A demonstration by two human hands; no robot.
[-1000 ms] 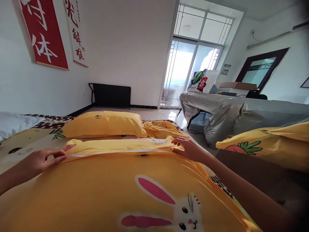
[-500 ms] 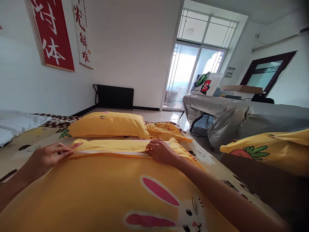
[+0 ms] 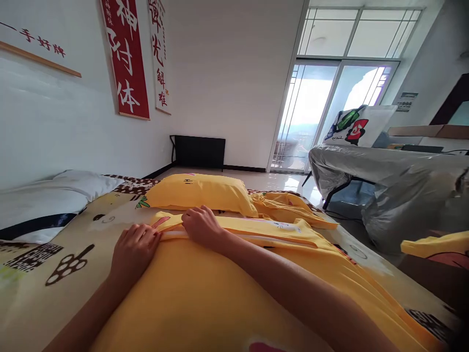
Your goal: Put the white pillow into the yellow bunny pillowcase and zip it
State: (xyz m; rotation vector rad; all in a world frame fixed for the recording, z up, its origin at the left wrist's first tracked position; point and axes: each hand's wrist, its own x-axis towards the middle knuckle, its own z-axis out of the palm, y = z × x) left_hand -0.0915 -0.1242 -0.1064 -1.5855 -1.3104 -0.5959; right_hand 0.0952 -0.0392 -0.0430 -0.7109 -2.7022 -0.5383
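A large yellow pillowcase point(image 3: 176, 298) fills the foreground, rounded as though stuffed. Along its far end runs an opening edge with a white strip point(image 3: 271, 236), and a printed pink ear shows on the flap beyond. My left hand point(image 3: 136, 247) is closed on the left end of that edge, its fingertips mostly hidden in the cloth. Close to its right, my right hand point(image 3: 202, 227) grips the same edge with curled fingers. Part of a pink print peeks out at the bottom of the view.
Beyond lies a filled yellow pillow point(image 3: 200, 190) beside a crumpled yellow cloth point(image 3: 293, 208). White bedding point(image 3: 44, 198) rests at the left on the patterned bed sheet point(image 3: 80, 244). A plastic-covered table point(image 3: 348, 155) stands at the right, and another yellow item point(image 3: 432, 247) is nearer.
My right hand has slid left along the edge, close to my left hand. My left hand has turned more palm-down. The view has swung left.
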